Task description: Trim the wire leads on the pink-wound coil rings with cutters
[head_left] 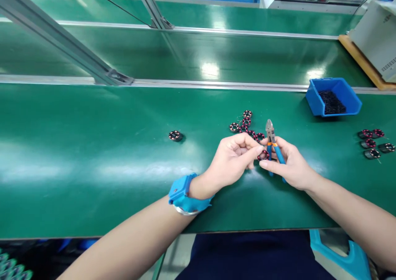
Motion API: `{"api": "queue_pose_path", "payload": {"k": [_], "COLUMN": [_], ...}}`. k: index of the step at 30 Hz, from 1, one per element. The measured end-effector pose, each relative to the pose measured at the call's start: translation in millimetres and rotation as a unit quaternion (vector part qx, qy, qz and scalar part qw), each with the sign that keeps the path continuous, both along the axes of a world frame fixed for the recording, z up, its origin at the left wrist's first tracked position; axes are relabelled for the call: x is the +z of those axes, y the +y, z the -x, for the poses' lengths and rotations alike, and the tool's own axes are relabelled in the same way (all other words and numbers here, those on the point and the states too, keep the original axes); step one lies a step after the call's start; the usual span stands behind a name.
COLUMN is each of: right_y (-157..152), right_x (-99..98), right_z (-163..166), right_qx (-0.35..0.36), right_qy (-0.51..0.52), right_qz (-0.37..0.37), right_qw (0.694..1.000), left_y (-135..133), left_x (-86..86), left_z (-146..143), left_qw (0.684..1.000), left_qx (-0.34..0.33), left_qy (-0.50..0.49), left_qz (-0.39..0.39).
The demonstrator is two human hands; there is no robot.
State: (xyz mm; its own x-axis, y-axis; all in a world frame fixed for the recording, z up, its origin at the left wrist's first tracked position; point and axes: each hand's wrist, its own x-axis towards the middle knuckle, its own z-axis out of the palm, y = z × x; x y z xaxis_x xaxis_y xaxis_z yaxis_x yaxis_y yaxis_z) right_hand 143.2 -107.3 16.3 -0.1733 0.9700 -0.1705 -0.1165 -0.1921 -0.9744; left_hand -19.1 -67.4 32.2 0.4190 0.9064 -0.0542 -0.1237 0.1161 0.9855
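My left hand is closed, its thumb and forefinger pinching at the rim of a small motor stator, a dark ring wound with reddish copper coils. My right hand wraps around diagonal cutters with blue and orange handles. Their metal jaws point away from me, and the right thumb also touches the stator. Whether a fine wire lies between the left fingertips is too small to tell. Just beyond my hands sits a cluster of similar stators, partly hidden by the left hand.
A single stator stands apart on the green bench. Several more stators lie at the right. Behind them is a blue bin with small black parts. A metal rail borders the bench's far side; a blue stool is below.
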Motion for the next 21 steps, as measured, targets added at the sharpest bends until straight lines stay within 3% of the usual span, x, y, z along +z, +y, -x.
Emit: {"api": "queue_pose_path", "payload": {"k": [4,5,7,9,12,16,19,21], "right_y": [0,0,1,1,2,-1,-3,-2], "right_x": [-2.9,-3.2,-2.8,-1.5,0.4,0.6,0.2,0.1], "right_z": [-2,-2,-1,0,2,3,3,2], "right_qx": [0.008,0.006,0.002,0.003,0.008,0.029,0.027,0.013], "right_qy": [0.000,0.003,0.012,0.018,0.018,0.009,0.006,0.010], "right_qz": [0.008,0.010,0.010,0.002,-0.024,-0.027,0.013,0.033], "right_qw": [1.000,1.000,1.000,1.000,1.000,0.999,1.000,0.999], "left_y": [8,10,11,7,0,8,20,22], "left_x": [-1.2,-1.9,-4.0,-6.4,-7.8,-3.5,-1.1,-1.1], "left_z": [6,7,9,6,-1,-7,-3,2], "left_qw": [0.978,0.972,0.983,0.997,0.996,0.987,0.979,0.979], "left_qx": [0.184,0.204,0.164,0.075,0.017,0.067,0.156,0.174], "left_qy": [-0.101,-0.111,-0.085,-0.025,0.031,-0.008,-0.053,-0.050], "left_qz": [-0.022,-0.020,-0.012,-0.018,-0.087,-0.144,-0.121,-0.089]}}
